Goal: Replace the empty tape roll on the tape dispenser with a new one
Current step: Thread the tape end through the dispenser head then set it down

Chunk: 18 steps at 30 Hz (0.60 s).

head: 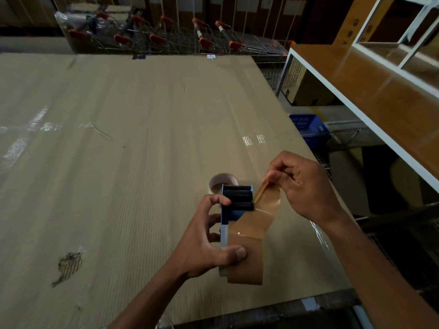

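A blue and black tape dispenser [234, 205] is held above the cardboard-covered table [123, 138], with a brown tape roll [247, 267] mounted on it. My left hand [209, 243] grips the dispenser and the roll, thumb pressed on the roll's face. My right hand [301, 184] pinches the free end of the brown tape strip [267, 205], which is pulled out from the roll to the right of the black rollers. An empty cardboard tape core [223, 182] lies on the table just behind the dispenser.
A torn patch [69, 263] marks the cardboard at the lower left. A brown shelf with a white frame [370, 91] stands at the right, a blue basket [308, 127] below it. Shopping carts with red handles [190, 36] line the far edge.
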Motion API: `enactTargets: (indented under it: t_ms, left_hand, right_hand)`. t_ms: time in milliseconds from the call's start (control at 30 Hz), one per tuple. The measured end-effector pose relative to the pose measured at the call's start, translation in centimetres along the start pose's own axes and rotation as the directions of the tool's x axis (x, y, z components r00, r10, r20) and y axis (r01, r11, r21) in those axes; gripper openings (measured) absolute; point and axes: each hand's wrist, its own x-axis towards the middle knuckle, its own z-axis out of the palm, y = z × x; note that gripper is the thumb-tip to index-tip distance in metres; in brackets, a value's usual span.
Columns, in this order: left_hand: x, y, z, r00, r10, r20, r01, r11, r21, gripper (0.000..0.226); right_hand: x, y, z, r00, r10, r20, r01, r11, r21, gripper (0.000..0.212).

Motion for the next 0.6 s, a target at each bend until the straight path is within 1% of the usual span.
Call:
enactTargets:
  t_ms: [67,167,233,300,400,500,600]
  left_hand:
    - [-0.4,0.1,0.1,0.999,0.021,0.025,-0.022,1.0,0.016,0.082]
    - [-0.5,0.3,0.2,0.999,0.014,0.046,-0.017,0.998,0.066,0.085]
    - [-0.3,0.3,0.1,0.999,-0.01,0.034,0.008,0.999,0.036,0.084]
    - [-0.2,0.3,-0.1,0.999,-0.027,0.02,0.027,1.0,0.009,0.082]
    - [-0.2,0.6,-0.3,1.0,-0.023,0.012,0.023,1.0,0.002,0.082]
    - [-1.0,1.5,-0.4,1.0,0.02,-0.008,-0.02,1.0,0.013,0.085]
    - [-1.8,2.7,-0.3,0.995,0.099,-0.008,-0.098,0.992,0.076,0.087]
  right_hand:
    - [0.1,0.0,-0.1,0.999,-0.003,-0.033,0.003,1.0,-0.006,0.012]
    - [0.1,-0.3,0.1,0.999,-0.043,-0.009,0.043,0.998,-0.047,0.014]
    - [-0.2,-0.7,0.5,0.994,-0.107,-0.003,0.106,0.992,-0.074,0.014]
    - [-0.5,-0.9,0.7,0.991,-0.128,-0.035,0.125,0.989,-0.074,0.013]
    - [-0.6,-0.8,0.4,0.996,-0.043,-0.073,0.045,0.998,0.033,0.011]
    - [-0.4,-0.5,-0.3,0.995,0.086,-0.04,-0.078,0.983,0.168,0.01]
    - [-0.2,-0.9,-0.9,0.992,0.124,-0.006,-0.122,0.979,0.162,0.015]
